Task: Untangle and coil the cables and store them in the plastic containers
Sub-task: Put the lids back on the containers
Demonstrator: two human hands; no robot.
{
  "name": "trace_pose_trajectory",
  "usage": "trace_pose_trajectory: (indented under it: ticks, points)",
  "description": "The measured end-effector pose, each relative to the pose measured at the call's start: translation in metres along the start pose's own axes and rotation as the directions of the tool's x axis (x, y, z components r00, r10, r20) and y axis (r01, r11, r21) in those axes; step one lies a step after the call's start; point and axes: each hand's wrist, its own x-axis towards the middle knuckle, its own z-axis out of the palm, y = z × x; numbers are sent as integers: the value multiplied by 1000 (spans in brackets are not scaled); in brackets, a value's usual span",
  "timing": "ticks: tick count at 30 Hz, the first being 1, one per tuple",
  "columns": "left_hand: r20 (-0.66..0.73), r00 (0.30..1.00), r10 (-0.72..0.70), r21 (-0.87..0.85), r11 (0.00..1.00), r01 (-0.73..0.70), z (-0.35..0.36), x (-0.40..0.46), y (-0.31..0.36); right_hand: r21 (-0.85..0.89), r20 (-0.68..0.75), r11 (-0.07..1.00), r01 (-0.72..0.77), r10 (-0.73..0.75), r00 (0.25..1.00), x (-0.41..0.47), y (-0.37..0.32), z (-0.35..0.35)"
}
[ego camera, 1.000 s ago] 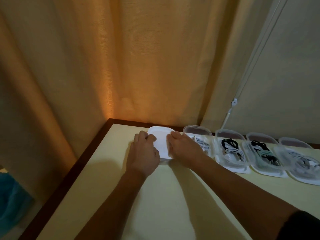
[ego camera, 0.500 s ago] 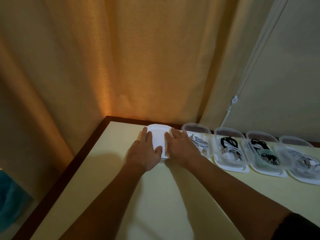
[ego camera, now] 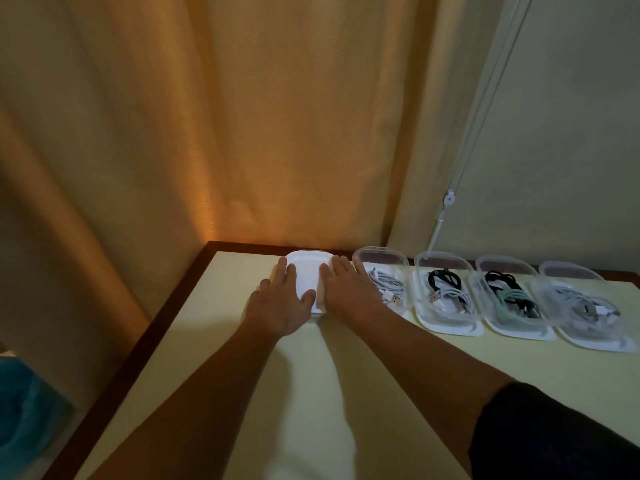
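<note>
Hands lie flat, fingers spread: left hand and right hand press the white box at the table's far corner. Beside it four clear boxes hold coiled cables. No writing is readable.

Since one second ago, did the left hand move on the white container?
Yes. The left hand went from curled at the white container's left side to lying flat on its lid, fingers nearer the table's far edge.

Warm-lit orange curtain behind a cream table — pale roller blind at right.
</note>
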Motion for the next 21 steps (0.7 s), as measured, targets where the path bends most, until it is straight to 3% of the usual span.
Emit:
trace_pose_trajectory:
  ticks: [3, 6, 13, 18, 21]
  points:
    - [46, 999, -5, 89, 996, 1, -10, -1, 1, 0, -86, 999, -45, 45, 995, -7, -2, 0]
    - [3, 1000, 17, 134, 991, -18, -15, -5, -17, -8, -168, 998, -56, 54, 984, -11, -12, -5]
    - [-82, 991, 107, 214, 973, -87, -16, 6, -112, 121, -184, 990, 76, -53, 982, 19, -69, -7]
    - [-81, 972, 220, 274, 943, -191, -19, 28, -161, 197, -206, 979, 62, -21, 978, 49, -97, 0]
    - [-186, 971, 149, 159, 980, -120, -28, 31, -165, 211, -225, 976, 50, -1, 974, 63, -108, 4]
